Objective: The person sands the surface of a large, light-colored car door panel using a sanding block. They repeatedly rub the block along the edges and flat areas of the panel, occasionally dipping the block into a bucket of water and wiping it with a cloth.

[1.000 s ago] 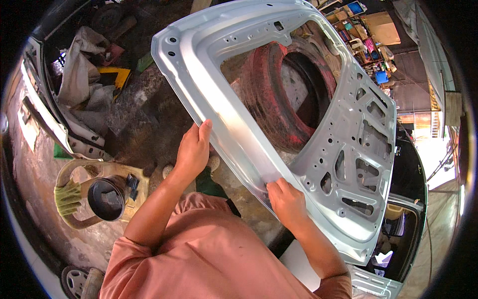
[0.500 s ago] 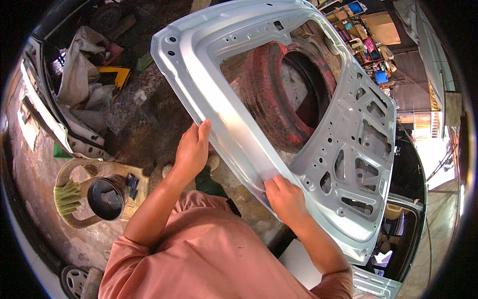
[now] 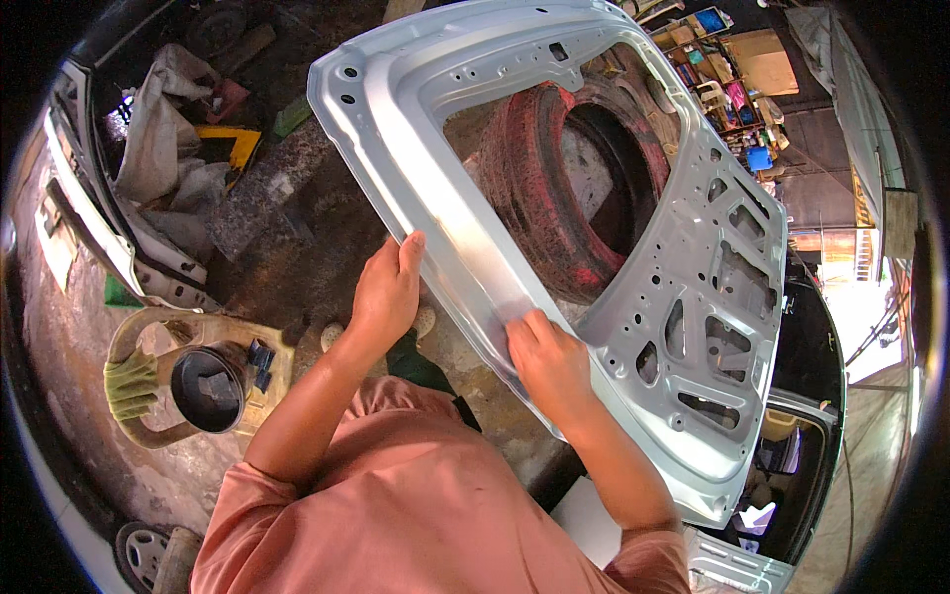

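A bare silver-grey car tailgate (image 3: pixel 475 257) with a large window opening stands tilted before me. My left hand (image 3: pixel 388 297) holds its near left edge, thumb lying on top and fingers curled round the rim. Farther right, my right hand (image 3: pixel 547 361) rests on the smooth band beside the window opening, its fingers bent and pressed together against the metal. A small greyish patch shows at its fingertips; whatever lies under them is hidden. Through the window opening a worn tyre (image 3: pixel 524 178) with red smears is visible, lying beyond the panel.
At my left a pale plastic chair (image 3: pixel 188 431) bears a black bucket (image 3: pixel 208 388) and a green cloth (image 3: pixel 132 384). White car body parts (image 3: pixel 94 223) lean farther left. A dark car body (image 3: pixel 816 346) stands at right, cluttered shelves (image 3: pixel 727 89) behind.
My right hand has slid up and leftward along the metal band, away from me. The left hand keeps its hold on the edge.
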`<state>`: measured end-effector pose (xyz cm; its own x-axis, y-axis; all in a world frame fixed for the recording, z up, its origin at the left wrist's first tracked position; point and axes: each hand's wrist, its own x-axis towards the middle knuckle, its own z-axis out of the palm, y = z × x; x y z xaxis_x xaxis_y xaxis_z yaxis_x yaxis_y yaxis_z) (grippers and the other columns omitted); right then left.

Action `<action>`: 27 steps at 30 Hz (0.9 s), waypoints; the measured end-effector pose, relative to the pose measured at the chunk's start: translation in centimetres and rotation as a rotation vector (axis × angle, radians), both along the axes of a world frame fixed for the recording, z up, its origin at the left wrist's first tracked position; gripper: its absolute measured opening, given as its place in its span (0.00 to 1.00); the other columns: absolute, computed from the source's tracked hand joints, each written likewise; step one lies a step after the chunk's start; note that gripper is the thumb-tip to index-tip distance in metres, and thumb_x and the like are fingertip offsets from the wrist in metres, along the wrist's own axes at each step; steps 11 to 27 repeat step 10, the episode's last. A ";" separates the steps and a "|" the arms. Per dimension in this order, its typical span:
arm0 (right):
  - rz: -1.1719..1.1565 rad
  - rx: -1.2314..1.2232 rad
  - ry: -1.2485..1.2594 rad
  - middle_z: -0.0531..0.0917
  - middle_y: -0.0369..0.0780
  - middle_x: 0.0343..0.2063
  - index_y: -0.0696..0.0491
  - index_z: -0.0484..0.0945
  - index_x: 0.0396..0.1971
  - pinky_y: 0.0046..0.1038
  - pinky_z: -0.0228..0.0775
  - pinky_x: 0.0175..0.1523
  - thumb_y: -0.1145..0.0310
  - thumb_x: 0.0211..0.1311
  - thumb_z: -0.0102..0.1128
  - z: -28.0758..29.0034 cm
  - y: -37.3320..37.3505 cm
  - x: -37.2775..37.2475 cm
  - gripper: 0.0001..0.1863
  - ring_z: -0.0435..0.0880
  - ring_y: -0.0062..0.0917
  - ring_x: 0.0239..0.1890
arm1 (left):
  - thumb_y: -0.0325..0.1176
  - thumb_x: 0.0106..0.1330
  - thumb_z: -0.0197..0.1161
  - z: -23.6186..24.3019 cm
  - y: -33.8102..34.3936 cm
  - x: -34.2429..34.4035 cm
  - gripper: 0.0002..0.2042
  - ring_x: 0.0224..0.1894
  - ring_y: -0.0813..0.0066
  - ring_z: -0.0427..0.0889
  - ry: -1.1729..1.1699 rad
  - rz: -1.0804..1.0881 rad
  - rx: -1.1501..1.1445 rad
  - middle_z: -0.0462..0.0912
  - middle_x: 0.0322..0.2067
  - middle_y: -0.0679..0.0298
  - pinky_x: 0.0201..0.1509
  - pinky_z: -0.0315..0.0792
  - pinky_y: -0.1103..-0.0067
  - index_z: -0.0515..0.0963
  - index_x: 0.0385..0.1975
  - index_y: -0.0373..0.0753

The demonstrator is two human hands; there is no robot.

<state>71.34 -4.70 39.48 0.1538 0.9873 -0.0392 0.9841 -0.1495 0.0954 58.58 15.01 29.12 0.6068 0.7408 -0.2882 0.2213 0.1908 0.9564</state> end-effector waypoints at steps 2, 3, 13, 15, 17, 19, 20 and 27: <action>0.011 -0.008 -0.014 0.73 0.38 0.34 0.51 0.77 0.35 0.31 0.82 0.33 0.72 0.58 0.64 0.0 0.0 0.0 0.06 0.86 0.30 0.33 | 0.53 0.84 0.44 -0.1 0.0 -0.1 0.28 0.31 0.63 0.84 -0.009 0.009 0.022 0.83 0.30 0.54 0.41 0.76 0.63 0.77 0.55 0.29; 0.019 -0.010 -0.019 0.73 0.39 0.34 0.51 0.77 0.35 0.31 0.82 0.33 0.72 0.58 0.64 -0.1 0.0 0.1 0.06 0.86 0.30 0.33 | 0.54 0.84 0.45 -0.2 0.2 -0.2 0.28 0.30 0.62 0.84 -0.007 0.011 0.028 0.83 0.30 0.54 0.41 0.76 0.63 0.77 0.54 0.29; -0.032 -0.096 0.018 0.74 0.39 0.35 0.51 0.76 0.35 0.31 0.83 0.35 0.73 0.58 0.64 0.8 -5.3 -0.2 0.07 0.86 0.31 0.33 | 0.57 0.83 0.46 -0.6 -0.1 0.0 0.30 0.35 0.60 0.87 -0.022 0.038 0.028 0.84 0.32 0.52 0.45 0.77 0.62 0.78 0.54 0.31; -0.032 -0.096 0.018 0.74 0.39 0.35 0.51 0.76 0.35 0.31 0.83 0.35 0.73 0.58 0.64 0.8 -5.3 -0.2 0.07 0.86 0.31 0.33 | 0.57 0.83 0.46 -0.6 -0.1 0.0 0.30 0.35 0.60 0.87 -0.022 0.038 0.028 0.84 0.32 0.52 0.45 0.77 0.62 0.78 0.54 0.31; -0.032 -0.096 0.018 0.74 0.39 0.35 0.51 0.76 0.35 0.31 0.83 0.35 0.73 0.58 0.64 0.8 -5.3 -0.2 0.07 0.86 0.31 0.33 | 0.57 0.83 0.46 -0.6 -0.1 0.0 0.30 0.35 0.60 0.87 -0.022 0.038 0.028 0.84 0.32 0.52 0.45 0.77 0.62 0.78 0.54 0.31; -0.032 -0.096 0.018 0.74 0.39 0.35 0.51 0.76 0.35 0.31 0.83 0.35 0.73 0.58 0.64 0.8 -5.3 -0.2 0.07 0.86 0.31 0.33 | 0.57 0.83 0.46 -0.6 -0.1 0.0 0.30 0.35 0.60 0.87 -0.022 0.038 0.028 0.84 0.32 0.52 0.45 0.77 0.62 0.78 0.54 0.31; -0.032 -0.096 0.018 0.74 0.39 0.35 0.51 0.76 0.35 0.31 0.83 0.35 0.73 0.58 0.64 0.8 -5.3 -0.2 0.07 0.86 0.31 0.33 | 0.57 0.83 0.46 -0.6 -0.1 0.0 0.30 0.35 0.60 0.87 -0.022 0.038 0.028 0.84 0.32 0.52 0.45 0.77 0.62 0.78 0.54 0.31; -0.032 -0.096 0.018 0.74 0.39 0.35 0.51 0.76 0.35 0.31 0.83 0.35 0.73 0.58 0.64 0.8 -5.3 -0.2 0.07 0.86 0.31 0.33 | 0.57 0.83 0.46 -0.6 -0.1 0.0 0.30 0.35 0.60 0.87 -0.022 0.038 0.028 0.84 0.32 0.52 0.45 0.77 0.62 0.78 0.54 0.31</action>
